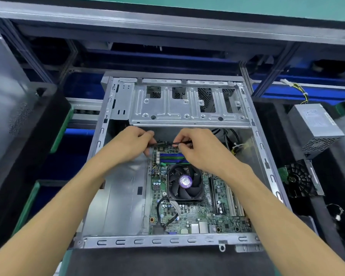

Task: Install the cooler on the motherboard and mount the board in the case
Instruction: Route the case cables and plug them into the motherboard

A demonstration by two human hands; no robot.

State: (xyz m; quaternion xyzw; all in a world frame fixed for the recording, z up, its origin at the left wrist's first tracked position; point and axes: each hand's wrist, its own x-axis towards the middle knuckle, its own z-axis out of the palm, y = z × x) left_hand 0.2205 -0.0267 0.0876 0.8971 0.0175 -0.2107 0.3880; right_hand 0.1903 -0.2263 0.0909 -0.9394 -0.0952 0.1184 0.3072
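Observation:
The open metal case (187, 240) lies flat in front of me. The green motherboard (197, 218) sits inside it, on the right of the floor. On the board stands the black fan cooler (184, 181) with a purple centre label. Both my hands are at the board's far edge, under the drive cage (187, 114). My left hand (130, 143) pinches a thin black cable (163, 143) with curled fingers. My right hand (195, 147) pinches the same black cable a little further right. The cable's ends are hidden by the fingers.
A grey power supply (315, 128) with yellow-black wires lies at the right. A black part with a green board (299, 179) lies below it. Loose cables (235, 145) with a white tie sit in the case's far right corner. Black foam and blue bins surround the case.

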